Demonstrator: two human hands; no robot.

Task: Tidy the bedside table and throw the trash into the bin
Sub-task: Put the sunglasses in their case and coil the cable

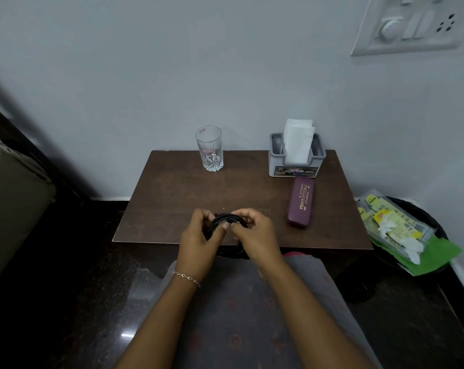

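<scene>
A person's left hand (198, 237) and right hand (256, 235) pinch a coiled black cable (221, 219) above the front edge of the dark brown wooden bench (172, 203). Behind stand a clear cut-glass tumbler (210, 149), a grey plastic tissue holder (296, 167) and a maroon spectacle case (300, 202). Yellow-green wrappers (395, 222) top the black round bin (428, 210) at right.

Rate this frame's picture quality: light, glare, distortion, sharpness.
Head view: dim, flat light, with deep shadow along the left side; a small glare spot on the polished floor; wide-angle distortion tilts the switch plate at top right; the spectacle case shows readable gold print, while the black cable gripped by the left hand and right hand is dark and slightly soft.
</scene>
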